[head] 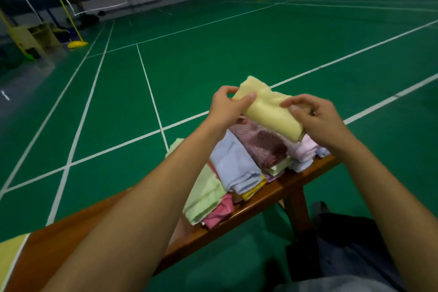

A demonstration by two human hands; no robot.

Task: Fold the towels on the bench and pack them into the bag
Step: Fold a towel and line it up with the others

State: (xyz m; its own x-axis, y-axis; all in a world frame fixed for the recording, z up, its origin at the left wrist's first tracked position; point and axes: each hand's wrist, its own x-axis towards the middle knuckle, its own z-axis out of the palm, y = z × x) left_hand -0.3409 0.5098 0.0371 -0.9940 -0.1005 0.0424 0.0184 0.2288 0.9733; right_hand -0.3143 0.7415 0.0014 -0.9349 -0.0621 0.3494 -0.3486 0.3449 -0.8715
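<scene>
The held towel (270, 108) is pale yellow. In the pile lie a light blue towel (234, 163), a mottled dusty-pink towel (260, 142), a pale green towel (206, 197) and a rose-pink towel (220, 213). The bench (272, 194) is reddish-brown wood; the court floor (213, 50) is green with white lines.

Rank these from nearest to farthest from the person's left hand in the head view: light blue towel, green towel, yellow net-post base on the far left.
1. light blue towel, on the pile just below the left hand.
2. green towel, lower on the bench.
3. yellow net-post base, far across the court.
</scene>
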